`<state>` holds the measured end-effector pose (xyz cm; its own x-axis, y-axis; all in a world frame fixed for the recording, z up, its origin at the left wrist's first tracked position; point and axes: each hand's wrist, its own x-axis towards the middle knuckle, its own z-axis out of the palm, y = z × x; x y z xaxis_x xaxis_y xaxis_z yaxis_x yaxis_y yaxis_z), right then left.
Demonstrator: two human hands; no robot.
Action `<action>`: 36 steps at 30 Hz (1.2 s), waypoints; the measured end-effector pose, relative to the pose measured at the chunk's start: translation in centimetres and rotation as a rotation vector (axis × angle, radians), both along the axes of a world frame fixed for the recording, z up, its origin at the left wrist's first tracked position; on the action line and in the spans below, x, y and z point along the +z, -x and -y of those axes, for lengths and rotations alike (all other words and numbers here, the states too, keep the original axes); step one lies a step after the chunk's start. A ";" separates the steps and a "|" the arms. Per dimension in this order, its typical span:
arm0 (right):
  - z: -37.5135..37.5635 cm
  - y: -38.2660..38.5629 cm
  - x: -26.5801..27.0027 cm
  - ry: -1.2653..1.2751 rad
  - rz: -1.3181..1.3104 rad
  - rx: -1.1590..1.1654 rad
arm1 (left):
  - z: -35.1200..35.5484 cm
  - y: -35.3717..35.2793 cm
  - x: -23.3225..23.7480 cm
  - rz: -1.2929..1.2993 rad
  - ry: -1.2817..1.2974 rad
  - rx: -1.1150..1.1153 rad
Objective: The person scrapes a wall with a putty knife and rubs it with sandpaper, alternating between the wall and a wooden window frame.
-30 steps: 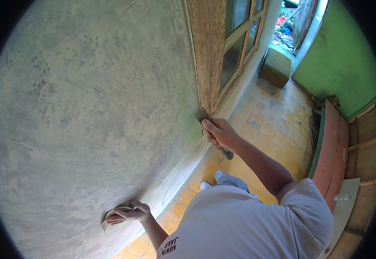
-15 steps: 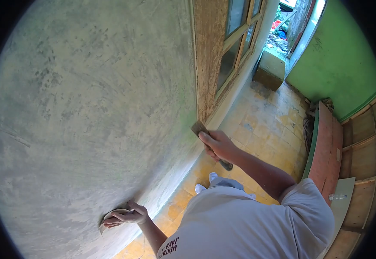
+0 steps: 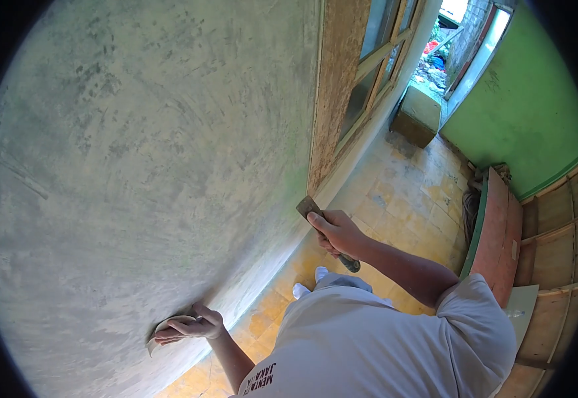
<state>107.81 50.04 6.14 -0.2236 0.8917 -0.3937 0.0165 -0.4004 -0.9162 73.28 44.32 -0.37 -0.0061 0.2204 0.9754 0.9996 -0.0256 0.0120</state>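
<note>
My right hand (image 3: 342, 233) is closed round the handle of a putty knife (image 3: 307, 206). Its broad, dirty blade points up and left, in front of the lower corner of the window frame; the dark handle end sticks out below my fist. Low on the left, my left hand (image 3: 199, 325) holds a pale, thin, curved sheet (image 3: 150, 345) close against the grey wall (image 3: 136, 186). The fingers lie stretched along this sheet, which looks like sandpaper, though its face is hidden. The wall has patchy, streaked plaster with faint green areas.
A wooden window frame (image 3: 332, 86) with glass panes is set in the wall. Yellow tiles (image 3: 395, 212) cover the floor. A box-like block (image 3: 416, 116) stands by the doorway, near a green wall (image 3: 521, 99). Reddish boards (image 3: 494, 232) lean at the right, beside a clear bottle (image 3: 515, 313).
The view has shifted slightly, so the wall and window frame sit further right. Both hands keep nearly the same places, still holding the putty knife and the curved sheet.
</note>
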 end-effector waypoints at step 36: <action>2.8 -7.0 -4.2 0.205 -0.455 0.329 | 3.9 -14.1 0.7 0.871 0.044 -0.397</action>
<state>114.79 47.29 1.92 -0.6618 0.6627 -0.3504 -0.2061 -0.6103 -0.7649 87.42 40.46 0.32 -0.6422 0.3992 0.6544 0.5578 -0.3421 0.7562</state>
